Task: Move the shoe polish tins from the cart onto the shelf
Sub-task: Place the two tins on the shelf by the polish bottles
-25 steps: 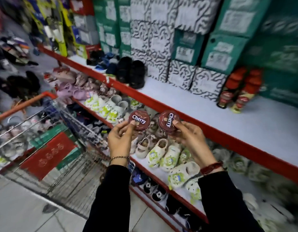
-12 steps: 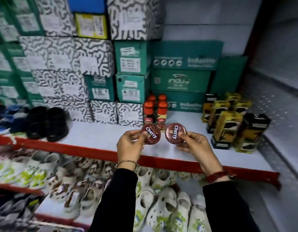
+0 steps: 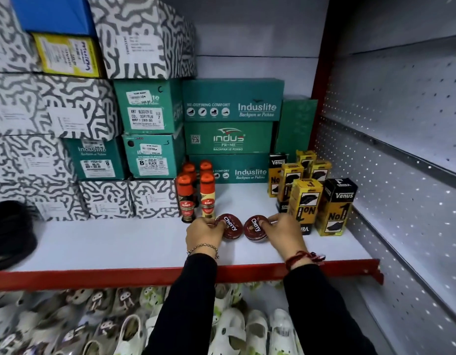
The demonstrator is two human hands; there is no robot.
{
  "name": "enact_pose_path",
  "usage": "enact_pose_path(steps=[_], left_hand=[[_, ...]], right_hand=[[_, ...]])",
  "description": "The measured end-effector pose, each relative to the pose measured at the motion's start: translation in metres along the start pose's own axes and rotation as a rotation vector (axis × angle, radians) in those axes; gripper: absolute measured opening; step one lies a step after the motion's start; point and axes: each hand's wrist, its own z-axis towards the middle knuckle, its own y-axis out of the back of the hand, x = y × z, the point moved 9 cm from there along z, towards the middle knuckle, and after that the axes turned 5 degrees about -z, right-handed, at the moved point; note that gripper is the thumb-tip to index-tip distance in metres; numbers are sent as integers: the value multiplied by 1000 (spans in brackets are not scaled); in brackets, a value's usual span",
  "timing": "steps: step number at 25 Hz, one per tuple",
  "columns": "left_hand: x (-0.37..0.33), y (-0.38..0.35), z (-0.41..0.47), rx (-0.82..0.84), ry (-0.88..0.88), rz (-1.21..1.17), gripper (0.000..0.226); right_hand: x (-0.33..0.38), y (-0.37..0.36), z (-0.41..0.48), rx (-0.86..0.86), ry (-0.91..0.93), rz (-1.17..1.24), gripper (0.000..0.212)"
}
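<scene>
Two round dark red "Cherry" shoe polish tins sit side by side on the white shelf (image 3: 119,247) with the red front edge. My left hand (image 3: 202,233) grips the left tin (image 3: 230,226) at its left rim. The right tin (image 3: 255,228) is gripped at its right rim by my right hand (image 3: 285,233). Both tins rest on or just above the shelf surface, a small gap between them. The cart is out of view.
Orange-capped Kiwi polish bottles (image 3: 196,190) stand just behind my left hand. Yellow and black Venus boxes (image 3: 311,196) stand behind my right hand. Green and patterned shoe boxes (image 3: 150,129) are stacked at the back. Black shoes (image 3: 11,234) lie far left; white clogs (image 3: 234,329) fill the shelf below.
Both hands have moved forward and down, bringing the two tins from mid-air onto the shelf between the bottles and the yellow boxes. The view has swung right, away from the cart.
</scene>
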Motion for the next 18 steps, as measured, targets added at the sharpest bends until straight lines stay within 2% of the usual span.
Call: enact_pose_path(steps=[6, 12, 15, 18], left_hand=[[1, -7, 9, -1, -11, 151, 32], [-10, -3, 9, -49, -59, 267, 28], [-25, 8, -2, -115, -149, 294, 30], [-44, 28, -14, -189, -323, 309, 33]], right_hand=[[10, 3, 8, -100, 24, -222, 33], [18, 2, 6, -156, 95, -331, 29], [37, 8, 3, -204, 238, -275, 35], [68, 12, -7, -193, 428, -170, 46]])
